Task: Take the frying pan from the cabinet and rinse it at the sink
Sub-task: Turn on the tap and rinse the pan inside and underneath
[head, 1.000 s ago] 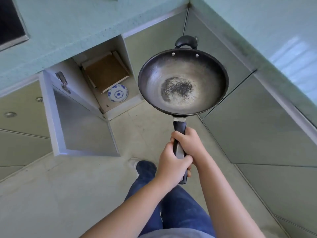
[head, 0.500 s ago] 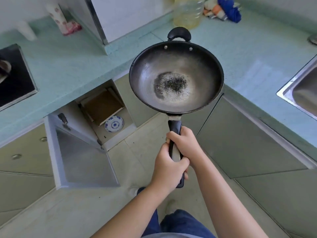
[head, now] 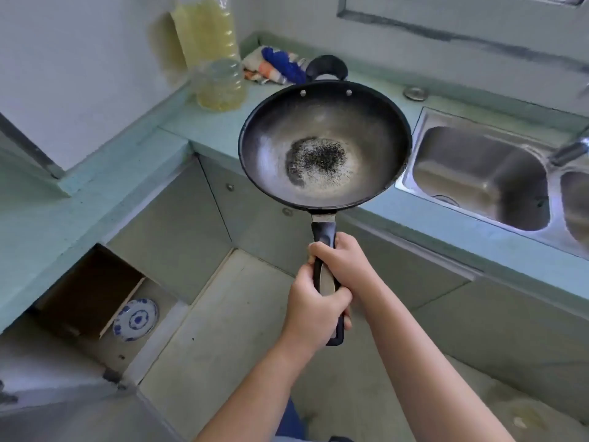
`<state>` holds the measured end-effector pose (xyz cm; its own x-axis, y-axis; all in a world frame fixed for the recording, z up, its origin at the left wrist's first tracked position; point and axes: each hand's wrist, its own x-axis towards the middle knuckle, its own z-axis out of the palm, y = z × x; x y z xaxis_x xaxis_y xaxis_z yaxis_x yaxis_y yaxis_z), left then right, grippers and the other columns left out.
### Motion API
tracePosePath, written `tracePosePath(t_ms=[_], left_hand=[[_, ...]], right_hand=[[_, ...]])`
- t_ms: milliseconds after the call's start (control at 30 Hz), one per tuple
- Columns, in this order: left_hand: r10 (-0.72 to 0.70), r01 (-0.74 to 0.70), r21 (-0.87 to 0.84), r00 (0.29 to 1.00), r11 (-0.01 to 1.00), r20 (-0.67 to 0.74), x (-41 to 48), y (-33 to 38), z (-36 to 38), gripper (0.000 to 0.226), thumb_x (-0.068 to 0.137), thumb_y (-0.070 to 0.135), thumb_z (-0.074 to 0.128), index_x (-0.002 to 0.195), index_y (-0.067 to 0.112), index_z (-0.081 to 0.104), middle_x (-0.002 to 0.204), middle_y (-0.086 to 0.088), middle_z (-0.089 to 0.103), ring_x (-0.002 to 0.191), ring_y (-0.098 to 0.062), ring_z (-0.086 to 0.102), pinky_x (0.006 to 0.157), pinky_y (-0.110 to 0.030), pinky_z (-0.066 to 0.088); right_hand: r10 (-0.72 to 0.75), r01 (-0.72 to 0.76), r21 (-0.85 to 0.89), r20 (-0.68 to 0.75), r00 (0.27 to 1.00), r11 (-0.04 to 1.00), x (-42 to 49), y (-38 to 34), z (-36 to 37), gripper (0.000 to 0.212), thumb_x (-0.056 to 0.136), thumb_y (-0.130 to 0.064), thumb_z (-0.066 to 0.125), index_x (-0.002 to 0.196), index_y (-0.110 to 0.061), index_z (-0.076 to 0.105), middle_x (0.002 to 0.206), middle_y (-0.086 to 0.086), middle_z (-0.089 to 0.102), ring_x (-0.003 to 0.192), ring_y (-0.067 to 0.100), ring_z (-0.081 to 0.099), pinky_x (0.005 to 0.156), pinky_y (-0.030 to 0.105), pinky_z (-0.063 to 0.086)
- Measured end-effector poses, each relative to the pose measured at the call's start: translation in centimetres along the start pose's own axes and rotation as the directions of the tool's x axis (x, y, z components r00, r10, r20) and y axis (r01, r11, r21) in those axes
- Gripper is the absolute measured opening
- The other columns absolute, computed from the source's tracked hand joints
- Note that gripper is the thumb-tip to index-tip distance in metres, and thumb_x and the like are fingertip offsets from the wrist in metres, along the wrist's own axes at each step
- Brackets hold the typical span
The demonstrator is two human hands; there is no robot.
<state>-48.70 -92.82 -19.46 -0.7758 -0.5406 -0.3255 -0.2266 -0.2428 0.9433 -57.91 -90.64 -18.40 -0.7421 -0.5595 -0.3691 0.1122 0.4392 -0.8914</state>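
Frying pan [head: 325,145]: held in the air, level, hollow side up, over the front edge of the worktop [head: 446,224] and just left of the sink [head: 471,148]. In this view its right rim overlaps the sink's left rim. A dark speckled patch [head: 318,161] lies at the centre of the pan floor. A small loop handle [head: 326,67] sits on the far rim.

Long handle [head: 324,237]: points toward the person. The right hand [head: 345,266] grips it nearer the pan, fingers wrapped tight round it. The left hand [head: 314,314] grips it below, fingers likewise clamped round it.

Back of the worktop, near the inner corner: two bottles of yellow liquid [head: 220,81] and a bundled cloth [head: 274,67].

Lower left: cabinet [head: 92,288] stands open. A blue-and-white plate [head: 135,319] is inside.
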Motion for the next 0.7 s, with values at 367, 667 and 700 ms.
tracePosePath(t_ms=[367,667,700], left_hand=[[-0.033,-0.005,0.101,0.928,0.995,0.37,7.3,3.4,3.3,0.024,0.077,-0.007,0.053,0.087,0.015,0.051,0.039,0.004,0.053,0.028,-0.013,0.047,0.034,-0.015,0.037],[-0.065,0.005,0.132,0.89,0.991,0.451,11.1,2.6,11.1,0.024,0.073,-0.004,0.053,0.085,0.016,0.053,0.041,0.004,0.056,0.03,-0.015,0.049,0.036,-0.017,0.039],[-0.072,0.013,0.135,0.893,0.991,0.444,11.6,2.5,12.2,0.023,0.073,-0.004,0.053,0.085,0.016,0.052,0.041,0.003,0.056,0.03,-0.015,0.049,0.036,-0.018,0.039]], right_hand=[[0.058,-0.013,0.142,-0.316,0.947,0.99,3.9,-1.2,-5.9,0.011,0.076,-0.003,0.053,0.066,-0.004,0.055,0.069,0.017,0.044,0.063,0.023,0.038,0.06,0.034,0.03],[0.098,-0.03,0.193,-0.357,0.929,0.981,7.1,2.1,-13.8,0.011,0.076,-0.003,0.053,0.065,-0.003,0.056,0.068,0.017,0.047,0.062,0.022,0.042,0.055,0.029,0.034],[0.108,-0.04,0.195,-0.356,0.928,0.98,7.6,2.6,-14.9,0.01,0.075,-0.004,0.054,0.066,-0.003,0.056,0.068,0.017,0.048,0.062,0.022,0.043,0.057,0.03,0.035]])
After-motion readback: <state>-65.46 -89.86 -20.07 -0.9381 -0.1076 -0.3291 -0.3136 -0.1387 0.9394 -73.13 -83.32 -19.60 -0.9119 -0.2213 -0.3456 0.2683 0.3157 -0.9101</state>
